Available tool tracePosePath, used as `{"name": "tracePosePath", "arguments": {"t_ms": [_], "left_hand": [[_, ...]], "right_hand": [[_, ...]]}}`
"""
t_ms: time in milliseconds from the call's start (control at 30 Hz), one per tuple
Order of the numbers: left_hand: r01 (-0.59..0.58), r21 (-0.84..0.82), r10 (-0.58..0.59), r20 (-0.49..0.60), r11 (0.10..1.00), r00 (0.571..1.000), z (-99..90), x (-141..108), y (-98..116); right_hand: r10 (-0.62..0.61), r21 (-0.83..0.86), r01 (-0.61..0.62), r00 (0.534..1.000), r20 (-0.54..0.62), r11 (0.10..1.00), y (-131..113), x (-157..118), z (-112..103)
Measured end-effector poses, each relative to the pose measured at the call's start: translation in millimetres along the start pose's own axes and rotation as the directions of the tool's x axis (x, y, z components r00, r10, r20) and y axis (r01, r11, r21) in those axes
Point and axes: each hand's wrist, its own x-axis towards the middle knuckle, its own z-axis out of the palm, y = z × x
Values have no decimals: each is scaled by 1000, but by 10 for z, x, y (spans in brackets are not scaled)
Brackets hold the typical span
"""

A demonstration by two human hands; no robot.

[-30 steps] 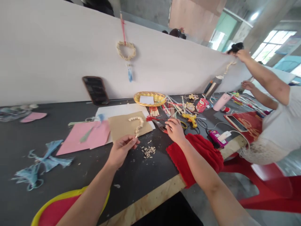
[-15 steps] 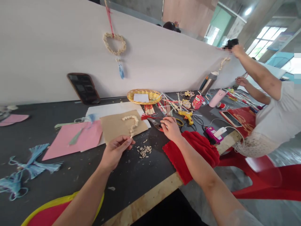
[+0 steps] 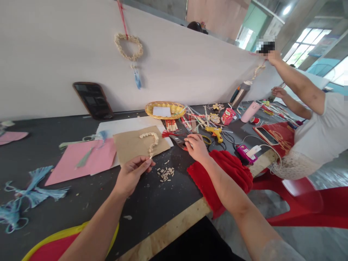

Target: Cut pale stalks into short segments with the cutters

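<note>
My left hand (image 3: 136, 170) is closed in a pinch on a small pale stick piece (image 3: 151, 157), its tip showing above the thumb. Just beyond it, a curved strip of cream-coloured bits (image 3: 154, 140) lies on brown card (image 3: 127, 143); whether it touches the held piece I cannot tell. Farther right, my right hand (image 3: 196, 146) has its fingers curled over red-handled pliers (image 3: 178, 141), whose grey jaws point left on the table; the palm hides part of the handles. Between my hands lies a loose pile of short pale stick pieces (image 3: 166, 174).
Behind stand a wicker basket (image 3: 174, 111) and a yellow glue gun (image 3: 214, 133). A red cloth (image 3: 225, 174) lies beneath my right forearm. Pink paper (image 3: 81, 159) and blue tassels (image 3: 35, 186) lie left. A heart-shaped wreath (image 3: 129, 47) hangs behind; another person (image 3: 320, 119) works at right.
The view has shifted slightly, so most things appear a little farther left and up. Both hands keep nearly the same pose and place on the table.
</note>
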Motion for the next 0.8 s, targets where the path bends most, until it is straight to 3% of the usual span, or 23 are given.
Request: {"name": "tracePosePath", "arguments": {"t_ms": [267,800], "left_hand": [[-17,6,17,-7,1000,1000,-4,0,-4],[-26,0,26,-8,1000,1000,8,-4,7]], "right_hand": [[-50,11,51,998,-31,999,-30,9,-22],[-28,26,28,1000,-4,999,-45,7,-28]]}}
